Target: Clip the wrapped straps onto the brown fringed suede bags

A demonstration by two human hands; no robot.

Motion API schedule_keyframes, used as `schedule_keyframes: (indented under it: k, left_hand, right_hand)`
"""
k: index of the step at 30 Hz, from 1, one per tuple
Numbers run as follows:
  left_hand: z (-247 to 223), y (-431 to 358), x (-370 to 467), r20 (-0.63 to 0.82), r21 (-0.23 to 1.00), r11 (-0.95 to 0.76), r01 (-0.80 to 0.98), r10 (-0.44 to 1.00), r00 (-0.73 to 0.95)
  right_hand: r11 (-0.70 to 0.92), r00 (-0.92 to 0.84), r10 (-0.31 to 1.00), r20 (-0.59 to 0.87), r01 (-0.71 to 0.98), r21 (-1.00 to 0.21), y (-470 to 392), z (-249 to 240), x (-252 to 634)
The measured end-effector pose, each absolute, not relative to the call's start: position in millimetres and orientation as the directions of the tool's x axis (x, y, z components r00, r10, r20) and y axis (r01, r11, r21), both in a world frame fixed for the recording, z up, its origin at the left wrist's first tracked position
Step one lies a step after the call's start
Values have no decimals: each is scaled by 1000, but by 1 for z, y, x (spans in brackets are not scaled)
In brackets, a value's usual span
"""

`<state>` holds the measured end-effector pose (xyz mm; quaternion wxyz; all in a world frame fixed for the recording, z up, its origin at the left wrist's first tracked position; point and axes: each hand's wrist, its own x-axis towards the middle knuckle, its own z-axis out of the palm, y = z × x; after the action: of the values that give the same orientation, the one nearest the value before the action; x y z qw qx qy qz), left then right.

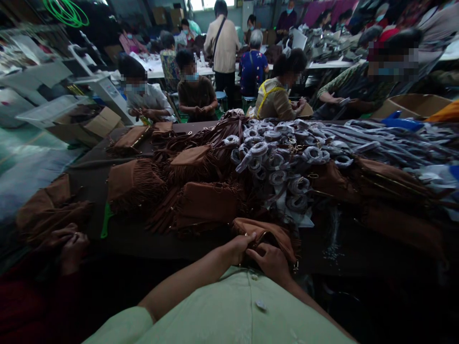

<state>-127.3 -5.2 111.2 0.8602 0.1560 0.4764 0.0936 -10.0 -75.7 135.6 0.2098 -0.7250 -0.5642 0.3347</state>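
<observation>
A tan-brown bag (283, 234) lies at the table's near edge, just in front of my body, its opening turned toward me. My left hand (241, 248) is at the left side of that opening, thumb and fingers closed on the rim. On the right side, my right hand (270, 260) has its fingers bent round the edge of the opening. The two hands nearly meet. A metal clasp (296, 266) hangs from the bag's right corner. The inside of the bag is dark, and I cannot make out anything in it.
Fringed brown bags (208, 203) lie beyond my hands, with wrapped grey straps (278, 160) piled behind. A green tool (106, 220) is at the left. A co-worker's hands (73, 243) work at the near left; several people sit across the table.
</observation>
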Motion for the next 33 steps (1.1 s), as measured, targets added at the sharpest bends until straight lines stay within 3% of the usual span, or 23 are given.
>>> schedule_keyframes:
  k: [2, 5, 9, 15, 19, 22, 26, 33]
  left_hand:
    - [114, -8, -122, -766, 266, 961, -79, 261, 588]
    - [112, -10, -122, -736, 261, 957, -125, 281, 617]
    - [107, -9, -131, -761, 403, 914, -45, 363, 538]
    - [113, -7, -146, -701, 672, 698, 247, 491, 518]
    - [111, -5, -155, -652, 735, 588, 338, 475, 591]
    - [105, 1, -166, -647, 750, 538, 383, 480, 593]
    - [99, 15, -187, -700, 711, 549, 439, 493, 517]
    - [101, 30, -197, -719, 691, 569, 446, 479, 503]
  right_hand:
    - [-338, 190, 937, -294, 706, -622, -77, 131, -13]
    - [-322, 170, 944, -283, 663, -676, -79, 123, -13]
    - [-248, 83, 962, -262, 671, -699, -84, 121, -9]
    - [-159, 59, 974, -220, 870, -466, -91, 128, -10]
    - [-90, -10, 966, -258, 923, -374, -88, 129, -12]
    - [-79, -16, 971, -237, 920, -383, -86, 128, -5]
    - [-209, 128, 964, -233, 907, -366, -95, 117, 25]
    - [-478, 358, 844, -400, 841, -254, -129, 75, 114]
